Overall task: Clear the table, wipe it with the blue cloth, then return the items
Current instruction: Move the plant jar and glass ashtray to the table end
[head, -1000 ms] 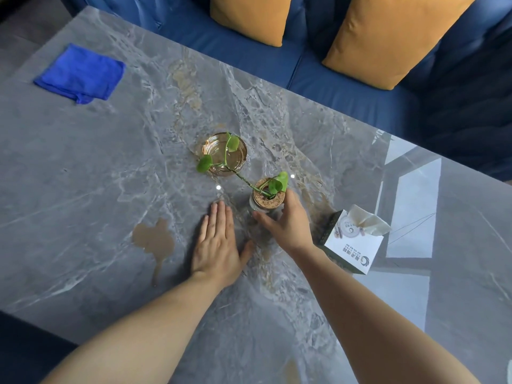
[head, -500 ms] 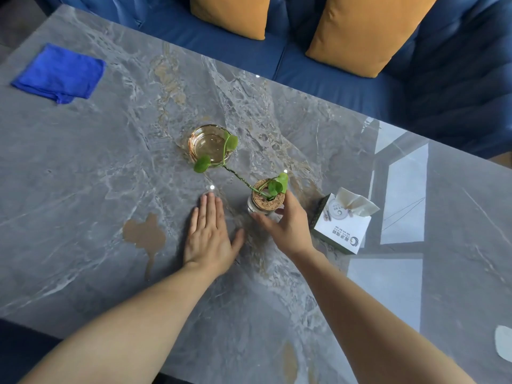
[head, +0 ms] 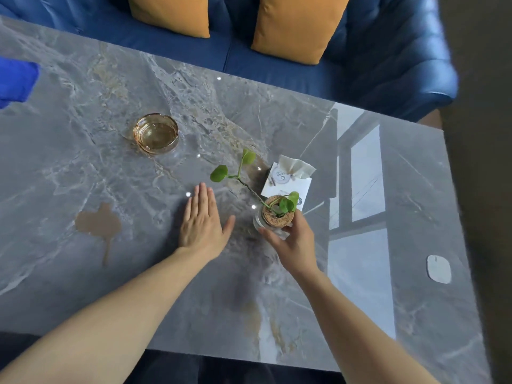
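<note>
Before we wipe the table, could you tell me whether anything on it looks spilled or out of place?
Yes: a brown puddle lies on the table, to the left of the left hand, with a thin trail running toward the near edge. Its flat colour and rounded outline look like spilled liquid, not marble veining.

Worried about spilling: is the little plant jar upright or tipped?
Upright: the plant jar shows its cork top facing up, held by the right hand.

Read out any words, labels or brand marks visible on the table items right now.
On the tissue box: a round emblem and small print, all too blurred to read.
On the ashtray, plant jar and blue cloth: no text visible.
</note>
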### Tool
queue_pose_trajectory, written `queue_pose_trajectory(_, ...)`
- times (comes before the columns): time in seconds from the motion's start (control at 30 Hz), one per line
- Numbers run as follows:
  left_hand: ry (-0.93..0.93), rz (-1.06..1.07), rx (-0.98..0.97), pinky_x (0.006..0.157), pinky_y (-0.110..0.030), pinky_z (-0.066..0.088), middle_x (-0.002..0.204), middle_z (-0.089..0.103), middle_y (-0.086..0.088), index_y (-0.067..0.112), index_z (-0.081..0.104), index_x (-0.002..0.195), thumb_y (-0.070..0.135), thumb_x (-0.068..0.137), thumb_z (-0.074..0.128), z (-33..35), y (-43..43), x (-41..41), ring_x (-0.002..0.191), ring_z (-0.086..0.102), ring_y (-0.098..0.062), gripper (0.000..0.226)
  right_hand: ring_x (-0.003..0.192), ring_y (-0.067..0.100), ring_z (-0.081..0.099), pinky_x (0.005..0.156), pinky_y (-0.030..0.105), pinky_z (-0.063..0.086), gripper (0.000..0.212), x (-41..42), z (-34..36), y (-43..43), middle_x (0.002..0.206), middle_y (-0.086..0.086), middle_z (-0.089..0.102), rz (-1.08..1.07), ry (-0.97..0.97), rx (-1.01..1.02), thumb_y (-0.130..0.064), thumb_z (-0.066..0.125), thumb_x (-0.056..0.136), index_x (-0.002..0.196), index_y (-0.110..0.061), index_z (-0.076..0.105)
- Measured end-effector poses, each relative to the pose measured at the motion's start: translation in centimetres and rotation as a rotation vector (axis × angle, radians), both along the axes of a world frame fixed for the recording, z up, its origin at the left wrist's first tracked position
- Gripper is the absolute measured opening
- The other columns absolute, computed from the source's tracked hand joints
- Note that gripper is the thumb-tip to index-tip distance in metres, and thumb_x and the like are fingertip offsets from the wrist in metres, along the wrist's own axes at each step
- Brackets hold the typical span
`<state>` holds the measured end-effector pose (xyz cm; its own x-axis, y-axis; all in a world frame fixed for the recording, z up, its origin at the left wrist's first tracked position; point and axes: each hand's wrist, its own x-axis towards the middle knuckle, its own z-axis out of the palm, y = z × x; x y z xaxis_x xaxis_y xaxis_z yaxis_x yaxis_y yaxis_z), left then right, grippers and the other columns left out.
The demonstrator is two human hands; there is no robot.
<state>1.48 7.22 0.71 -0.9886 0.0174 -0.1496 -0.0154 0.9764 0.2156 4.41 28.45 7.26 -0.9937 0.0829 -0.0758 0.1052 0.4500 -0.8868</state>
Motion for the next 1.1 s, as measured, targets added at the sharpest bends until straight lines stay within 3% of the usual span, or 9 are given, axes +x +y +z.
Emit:
queue_pose_trajectory(0.13, -0.032, -0.107, 0.007, 0.127, -0.044, 0.000, 0.166, -0.013, -0.019, -0.001, -0.009, 0.156, 0.070, 0.092, 0.012, 0.2, 5.7, 2.3, 0.156, -0.010, -0.029, 0.098, 0.103, 0.011, 0.069, 0.091, 0.037, 0.056, 0.047, 2.7, 0.7, 4.8, 0.111, -0.006, 0.072, -0.089, -0.012, 0.011, -0.029, 0.089, 0.079, 0.118, -0.022, 0.065)
queue_pose_trajectory(0.33, -0.057, -0.215, -0.017, 0.127, -0.046, 0.004, 0.167, -0.003, -0.023, -0.004, -0.001, 0.156, 0.074, 0.090, 0.011, -0.6, 12.8, 5.6, 0.156, -0.003, -0.032, 0.103, 0.102, 0.009, 0.067, 0.089, 0.039, 0.057, 0.044, 6.2, 1.3, 12.8, 0.109, -0.009, 0.071, -0.220, -0.014, 0.080, -0.032, 0.089, 0.079, 0.115, -0.027, 0.063)
queue_pose_trajectory(0.6, -0.039, -0.260, -0.072, 0.126, -0.049, 0.008, 0.165, 0.011, -0.027, -0.006, 0.015, 0.156, 0.074, 0.086, 0.020, -1.1, 20.0, 6.1, 0.155, 0.005, -0.037, 0.106, 0.100, 0.010, 0.067, 0.090, 0.045, 0.057, 0.042, 7.3, 0.5, 22.6, 0.109, -0.012, 0.070, -0.402, -0.033, 0.115, -0.037, 0.087, 0.080, 0.113, -0.030, 0.061)
queue_pose_trajectory(0.77, 0.027, -0.271, -0.083, 0.126, -0.051, 0.011, 0.165, 0.010, -0.028, -0.008, 0.013, 0.155, 0.072, 0.088, 0.027, -1.9, 20.1, 6.3, 0.155, 0.007, -0.038, 0.105, 0.104, 0.014, 0.067, 0.093, 0.045, 0.057, 0.047, 5.8, -0.4, 26.8, 0.114, -0.012, 0.069, -0.479, -0.067, 0.101, -0.036, 0.086, 0.079, 0.116, -0.032, 0.058)
queue_pose_trajectory(0.9, 0.030, -0.261, -0.114, 0.126, -0.050, 0.010, 0.166, 0.007, -0.026, -0.006, 0.009, 0.156, 0.073, 0.089, 0.027, -2.1, 20.2, 6.4, 0.156, 0.004, -0.035, 0.105, 0.105, 0.015, 0.067, 0.090, 0.039, 0.055, 0.049, 4.2, -1.0, 29.0, 0.116, -0.011, 0.069, -0.508, -0.085, 0.093, -0.036, 0.085, 0.079, 0.120, -0.027, 0.059)
queue_pose_trajectory(1.1, 0.026, -0.256, -0.137, 0.126, -0.051, 0.011, 0.166, 0.006, -0.025, -0.006, 0.007, 0.156, 0.074, 0.089, 0.026, -2.2, 20.3, 6.4, 0.156, 0.002, -0.034, 0.106, 0.099, 0.003, 0.064, 0.078, 0.017, 0.046, 0.047, 2.5, -1.5, 30.8, 0.114, -0.011, 0.068, -0.536, -0.098, 0.070, -0.031, 0.085, 0.082, 0.120, -0.023, 0.058)
